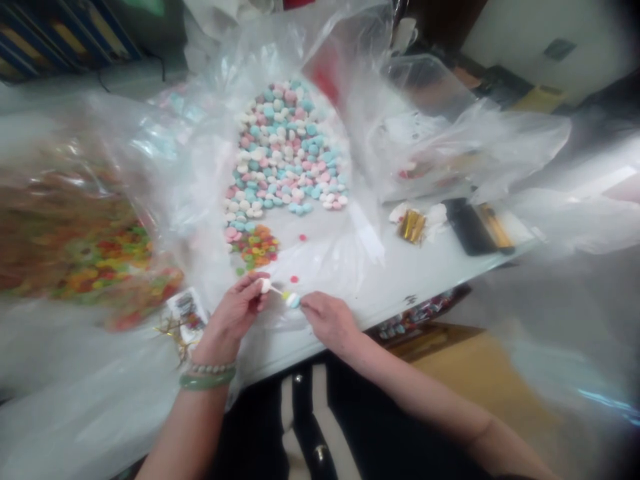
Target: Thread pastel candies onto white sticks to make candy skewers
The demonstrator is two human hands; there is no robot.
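Note:
My left hand [234,313] is pinched on the white end [265,285] of a thin stick near the table's front edge. My right hand [327,319] is pinched at the stick's other end, where a pale blue sweet [293,301] and a small yellow piece sit. Both hands rest on clear plastic sheeting [330,253]. Just beyond them lies a small heap of orange, red and green ring sweets [255,248]. Farther back spreads a large pile of pink, blue and white round sweets [285,150]. On my left wrist are a green bangle and a bead bracelet.
A big clear bag of orange and red ring sweets [80,247] lies at the left. A printed label with gold twist ties [185,313] sits by my left wrist. A gold packet [412,225], a black case [467,227] and crumpled clear bags [450,140] lie at the right.

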